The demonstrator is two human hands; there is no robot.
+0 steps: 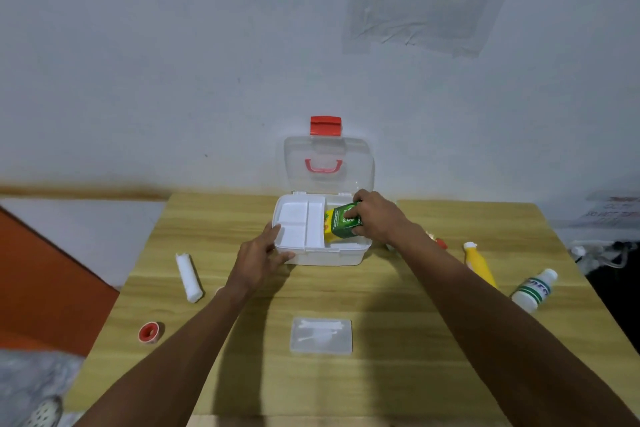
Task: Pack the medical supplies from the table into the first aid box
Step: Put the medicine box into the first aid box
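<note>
The right grip (372,218) pinches a green-and-yellow carton (341,225), tilted, its lower end inside the right part of the open white box (325,255). The left grip (263,253) is spread against the box's near-left corner, fingers on the front wall and the rim of the white tray (299,224) seated in the box's left part. The clear lid (329,163) stands upright behind. On the tabletop (381,305) lie a gauze roll (188,277) and red tape (148,333) at left, a clear case (321,336) near the front, and a yellow bottle (479,263) and white bottle (533,289) at right.
</note>
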